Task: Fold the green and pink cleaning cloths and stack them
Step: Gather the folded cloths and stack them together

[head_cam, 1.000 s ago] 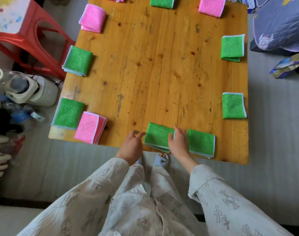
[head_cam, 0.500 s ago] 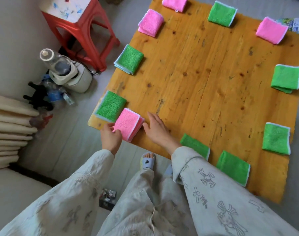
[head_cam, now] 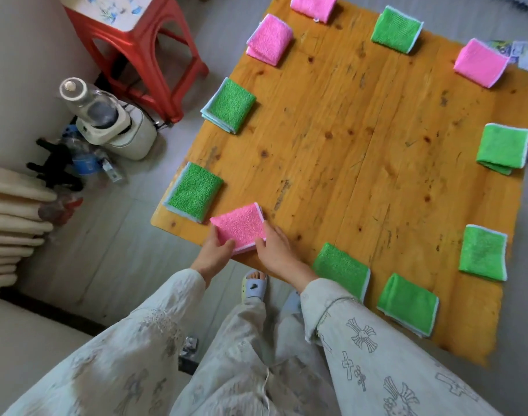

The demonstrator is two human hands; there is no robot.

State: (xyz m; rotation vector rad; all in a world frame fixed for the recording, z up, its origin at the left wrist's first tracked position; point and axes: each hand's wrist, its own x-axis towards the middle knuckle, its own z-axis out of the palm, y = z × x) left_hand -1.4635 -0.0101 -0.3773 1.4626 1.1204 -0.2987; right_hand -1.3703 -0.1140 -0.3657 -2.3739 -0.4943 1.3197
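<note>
Folded green and pink cloths lie around the rim of the wooden table (head_cam: 347,145). A folded pink cloth (head_cam: 240,225) sits at the near left edge. My left hand (head_cam: 214,252) grips its near left corner, thumb on top. My right hand (head_cam: 276,249) holds its right side with the thumb against the near right corner. A folded green cloth (head_cam: 193,192) lies just left of it, apart from it. Two more green cloths (head_cam: 342,270) (head_cam: 408,303) lie along the near edge to the right of my right arm.
Other folded cloths ring the table: green (head_cam: 229,105), pink (head_cam: 270,39), pink (head_cam: 314,6), green (head_cam: 396,28), pink (head_cam: 480,63), green (head_cam: 503,148), green (head_cam: 483,252). A red stool (head_cam: 136,52) and a white appliance (head_cam: 112,124) stand on the floor at left.
My hands left the green cloths at the near edge and went left to the pink cloth. Both hands now hold it, and it has shifted away from the green cloth beside it.
</note>
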